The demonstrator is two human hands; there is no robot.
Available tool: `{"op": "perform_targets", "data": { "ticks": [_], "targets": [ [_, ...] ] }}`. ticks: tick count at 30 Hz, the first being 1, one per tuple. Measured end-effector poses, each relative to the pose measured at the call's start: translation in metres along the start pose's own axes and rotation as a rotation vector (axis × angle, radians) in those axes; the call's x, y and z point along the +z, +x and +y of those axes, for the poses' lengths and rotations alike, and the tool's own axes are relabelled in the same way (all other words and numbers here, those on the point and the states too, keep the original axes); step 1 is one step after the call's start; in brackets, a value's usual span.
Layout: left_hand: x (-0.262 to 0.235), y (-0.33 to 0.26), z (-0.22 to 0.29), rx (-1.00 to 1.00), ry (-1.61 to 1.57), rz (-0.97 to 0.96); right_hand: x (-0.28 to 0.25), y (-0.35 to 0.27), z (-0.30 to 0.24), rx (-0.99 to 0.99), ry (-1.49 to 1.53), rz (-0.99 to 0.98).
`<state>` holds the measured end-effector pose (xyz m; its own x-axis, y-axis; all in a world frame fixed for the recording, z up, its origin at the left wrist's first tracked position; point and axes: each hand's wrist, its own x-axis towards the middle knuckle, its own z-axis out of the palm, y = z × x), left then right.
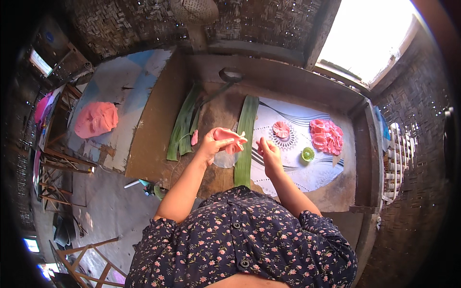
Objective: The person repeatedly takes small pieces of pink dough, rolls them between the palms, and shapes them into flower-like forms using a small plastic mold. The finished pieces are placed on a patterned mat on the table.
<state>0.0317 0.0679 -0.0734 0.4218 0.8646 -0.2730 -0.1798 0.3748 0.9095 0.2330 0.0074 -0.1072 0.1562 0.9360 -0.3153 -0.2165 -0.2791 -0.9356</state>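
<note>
My left hand is closed around a gathered piece of salmon-pink cloth, its thumb pressed over the folds. A pale yellowish bit shows at the cloth's right edge. Just to the right, my right hand is raised with its fingers pinched together; whatever they hold, if anything, is too small to make out. Beyond it, a round pleated pink rosette lies on a white patterned sheet. Farther right on that sheet sit a cluster of ruffled pink cloth and a small round green container.
A long green leaf strip crosses the work surface, with more green strips to its left. Raised wooden boards edge the surface. A bundle of salmon cloth lies on the worn panel at left. Wooden frames stand at lower left.
</note>
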Motion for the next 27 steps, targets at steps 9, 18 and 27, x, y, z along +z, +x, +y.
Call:
{"op": "perform_targets", "data": {
  "ticks": [9,18,27],
  "targets": [
    [0.004,-0.007,-0.004,-0.227,-0.007,-0.142,0.009,0.0,0.009,0.299,0.927,-0.562],
    [0.004,-0.012,-0.011,-0.126,0.228,-0.047,0.005,0.01,0.019,0.428,0.519,-0.346],
    [0.007,0.001,-0.023,-0.002,-0.13,0.295,0.033,-0.037,0.023,-0.126,0.078,-0.537]
  ]
}}
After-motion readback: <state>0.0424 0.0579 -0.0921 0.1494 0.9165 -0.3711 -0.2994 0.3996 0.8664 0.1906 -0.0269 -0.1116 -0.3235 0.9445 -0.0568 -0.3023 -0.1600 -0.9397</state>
